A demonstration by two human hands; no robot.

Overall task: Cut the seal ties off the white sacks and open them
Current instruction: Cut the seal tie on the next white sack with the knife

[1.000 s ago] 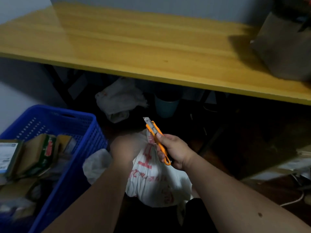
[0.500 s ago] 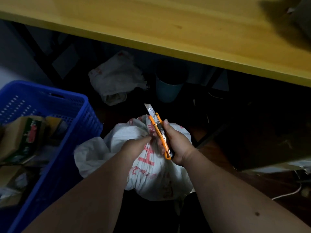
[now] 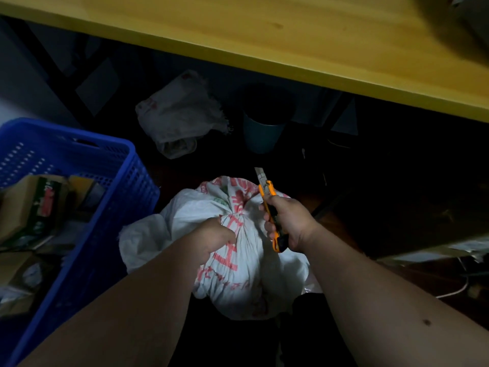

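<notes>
A white sack (image 3: 238,271) with red printing stands on the dark floor between my forearms, its neck gathered tight near the top. My left hand (image 3: 211,239) grips the bunched neck from the left. My right hand (image 3: 288,223) is closed on an orange utility knife (image 3: 270,207), blade out and pointing up and away, just right of the neck. The tie itself is too small and dark to make out. A second white sack (image 3: 180,115) lies crumpled farther back under the table.
A yellow wooden table (image 3: 291,41) overhangs the top of the view. A blue plastic crate (image 3: 105,197) holding cardboard boxes stands at the left. A blue-grey bin (image 3: 262,131) sits under the table. A white cable (image 3: 452,292) runs on the floor at right.
The view has tilted down toward the floor. My left hand shifted from covering the sack top to pinching the gathered neck, and the knife hand settled closer beside it.
</notes>
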